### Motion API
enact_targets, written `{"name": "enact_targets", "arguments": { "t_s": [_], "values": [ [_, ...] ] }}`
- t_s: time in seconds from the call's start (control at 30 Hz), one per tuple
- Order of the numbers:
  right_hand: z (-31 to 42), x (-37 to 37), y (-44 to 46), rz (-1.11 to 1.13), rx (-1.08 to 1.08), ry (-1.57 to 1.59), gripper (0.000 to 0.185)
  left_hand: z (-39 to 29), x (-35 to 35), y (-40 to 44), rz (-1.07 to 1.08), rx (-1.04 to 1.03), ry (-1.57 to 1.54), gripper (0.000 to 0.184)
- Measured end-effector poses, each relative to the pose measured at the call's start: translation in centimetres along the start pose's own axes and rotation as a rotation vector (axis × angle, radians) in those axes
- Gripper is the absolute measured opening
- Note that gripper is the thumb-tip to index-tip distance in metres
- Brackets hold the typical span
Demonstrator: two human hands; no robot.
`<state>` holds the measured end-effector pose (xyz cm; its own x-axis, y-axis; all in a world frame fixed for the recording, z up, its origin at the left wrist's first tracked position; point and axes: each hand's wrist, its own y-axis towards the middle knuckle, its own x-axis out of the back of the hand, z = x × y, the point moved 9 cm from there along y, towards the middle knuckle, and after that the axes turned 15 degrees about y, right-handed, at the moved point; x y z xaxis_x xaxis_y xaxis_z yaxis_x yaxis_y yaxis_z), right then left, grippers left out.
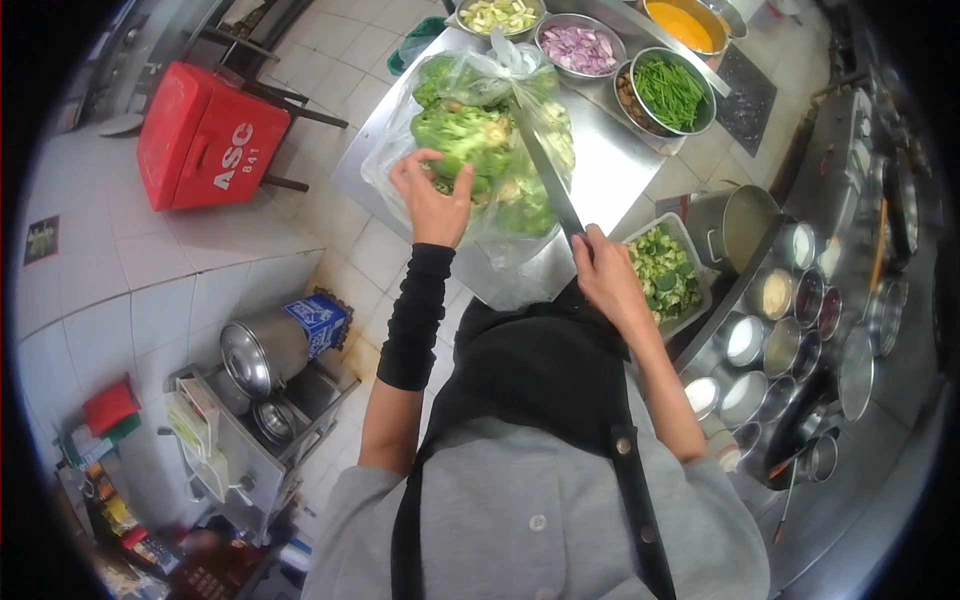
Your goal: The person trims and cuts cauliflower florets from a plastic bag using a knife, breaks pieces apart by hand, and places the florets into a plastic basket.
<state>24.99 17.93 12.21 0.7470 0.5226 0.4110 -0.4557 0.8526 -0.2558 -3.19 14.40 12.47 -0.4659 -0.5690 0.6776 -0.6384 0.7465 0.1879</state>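
Note:
A clear plastic bag (385, 165) with green vegetables (462, 140), pale-stemmed and possibly broccoli or leafy heads, lies on the steel table (625, 190). My left hand (435, 205) is at the near left side of the bag, its fingers spread and curved over the greens. Whether the fingertips press on them I cannot tell. My right hand (612, 285) grips a long-bladed knife (550, 180) by its handle. The blade points away from me and lies across the bag, its tip close to the gathered top of the plastic.
Bowls of chopped purple onion (578, 50), green stalks (668, 92) and pale pieces (498, 14) stand at the far side. A basket of cut greens (665, 270) and a tall pot (735, 225) are to the right, beside seasoning containers (745, 340). A red box (205, 140) is at left.

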Motion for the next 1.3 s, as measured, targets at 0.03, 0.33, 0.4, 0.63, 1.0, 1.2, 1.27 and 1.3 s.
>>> {"name": "enact_targets", "arguments": {
  "t_s": [0.03, 0.33, 0.4, 0.63, 1.0, 1.2, 1.27, 1.3],
  "values": [
    [0.3, -0.1, -0.1, -0.004, 0.059, -0.024, 0.018, -0.7, 0.0, -0.4, -0.029, -0.058, 0.092, 0.055],
    [5.1, 0.5, -3.2, 0.12, 0.177, -0.033, 0.079, -2.1, -0.4, -0.6, -0.031, -0.167, 0.179, 0.035],
    [5.0, 0.1, -3.9, 0.141, 0.194, -0.056, 0.08, -1.8, -0.3, -0.3, -0.031, -0.132, 0.135, 0.032],
    [3.6, -1.0, -3.7, 0.212, 0.146, -0.159, 0.092, -1.8, -0.3, 0.0, -0.054, -0.155, 0.179, 0.029],
    [1.3, -1.9, -0.9, 0.124, 0.204, -0.17, 0.093, 3.3, -1.3, -1.3, 0.131, 0.374, -0.704, 0.023],
    [1.5, -2.2, -1.1, 0.166, 0.197, -0.201, 0.091, 1.3, -2.5, -2.6, 0.289, 0.471, -1.239, 0.038],
    [1.7, -2.4, -1.2, 0.16, 0.208, -0.221, 0.091, 0.6, -2.8, -2.5, 0.235, 0.331, -0.805, 0.045],
    [1.7, -2.4, -1.3, 0.16, 0.204, -0.224, 0.091, 0.4, -2.6, -2.3, 0.202, 0.26, -0.588, 0.048]
  ]
}}
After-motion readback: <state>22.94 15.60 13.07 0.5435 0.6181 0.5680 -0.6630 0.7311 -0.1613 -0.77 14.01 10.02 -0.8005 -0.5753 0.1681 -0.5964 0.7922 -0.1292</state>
